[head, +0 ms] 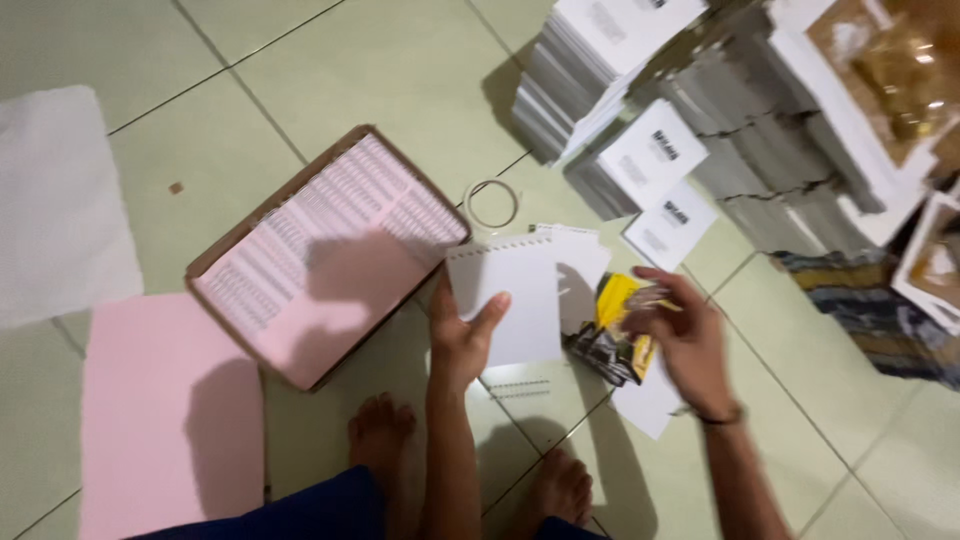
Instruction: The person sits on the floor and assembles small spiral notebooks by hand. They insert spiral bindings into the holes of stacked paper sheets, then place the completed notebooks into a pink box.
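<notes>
Left hand: raised above the tiled floor, fingers and thumb closed on the lower edge of a white spiral-bound booklet, held flat with its wire binding along the top edge. Right hand: just beside the booklet, fingers curled in a pinch on something small and pale at the fingertips; what it is cannot be told through the blur. A dark band sits on that wrist. Yellow-and-black printed cover: lying between the two hands, under the right hand, partly overlapped by the booklet. Loose white sheets: on the floor below the cover. Spare wire binding coil: on the floor below the booklet, near the left forearm. Shallow cardboard box: left of the booklet, filled with pink printed sheets. Plain pink sheet: on the floor at lower left, touching the box corner. Tape ring: on the floor above the booklet. Stacks of white booklets: upper right, well apart from the hands. Bare feet: at the bottom edge.
</notes>
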